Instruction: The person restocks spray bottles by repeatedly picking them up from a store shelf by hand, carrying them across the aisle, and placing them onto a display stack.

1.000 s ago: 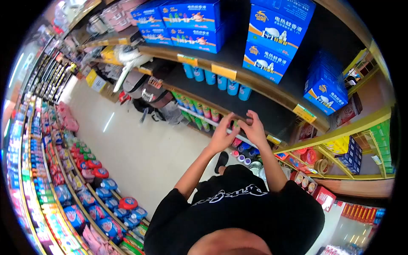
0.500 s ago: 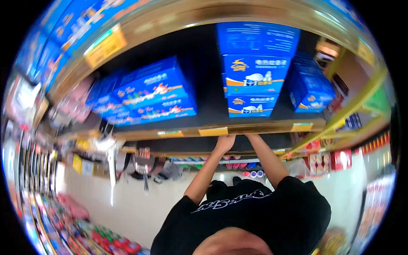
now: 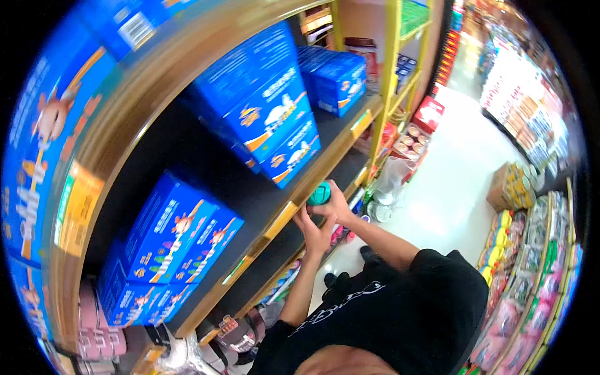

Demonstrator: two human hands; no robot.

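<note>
A round teal-green cap [image 3: 319,194], on top of something whose body my hands mostly hide, shows at the front edge of the shelf. My right hand [image 3: 338,204] curls around its right side, fingers closed. From below and to the left, my left hand [image 3: 315,229] closes against the same green-capped item. Just beyond my hands, a stack of blue boxes [image 3: 265,119] with yellow and white print stands on the wooden shelf [image 3: 253,250].
More blue boxes [image 3: 159,240] stand on the shelf at left, and a smaller blue box [image 3: 339,83] sits farther right. A yellow frame [image 3: 389,69] borders the shelf end. Across the pale floor [image 3: 440,181] are a carton [image 3: 509,187] and a rack of packets [image 3: 531,269].
My view has turned to the right, tilting the shelf. My hands, earlier partly hidden beneath the shelf edge, now show in front of it with the green-capped item between them.
</note>
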